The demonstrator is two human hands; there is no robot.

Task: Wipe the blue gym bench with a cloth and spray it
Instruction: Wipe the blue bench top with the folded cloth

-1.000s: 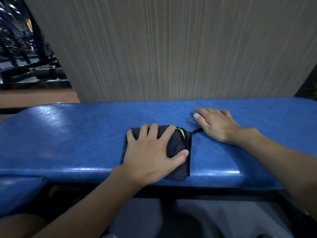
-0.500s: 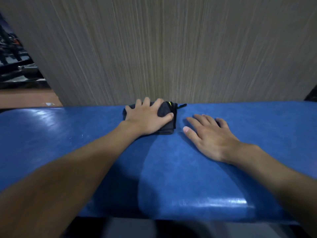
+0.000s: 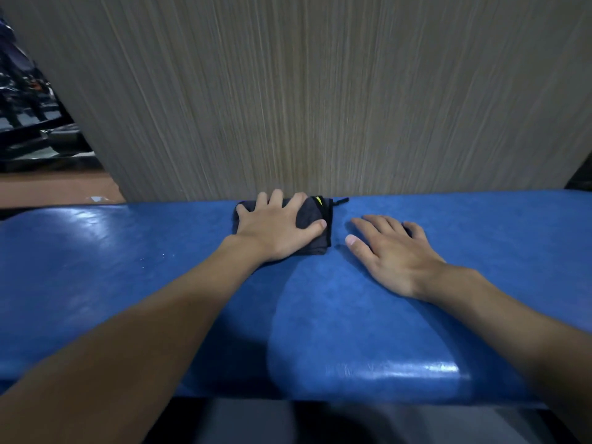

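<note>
The blue gym bench [image 3: 128,277] stretches across the whole view. A folded dark grey cloth [image 3: 312,216] with a yellow mark and a black loop lies at the bench's far edge, against the wall. My left hand [image 3: 278,232] presses flat on the cloth with fingers spread. My right hand [image 3: 394,254] rests flat on the bare blue pad just to the right of the cloth, fingers straight. A darker band runs from the cloth toward the near edge. No spray bottle is in view.
A grey wood-grain wall panel [image 3: 320,97] rises directly behind the bench. Dark gym equipment [image 3: 35,123] and a brown floor show at the far left. The bench's near edge drops off to a grey floor below.
My left hand has pushed the cloth from the bench's near edge to its far edge by the wall. My right hand has stayed flat on the pad.
</note>
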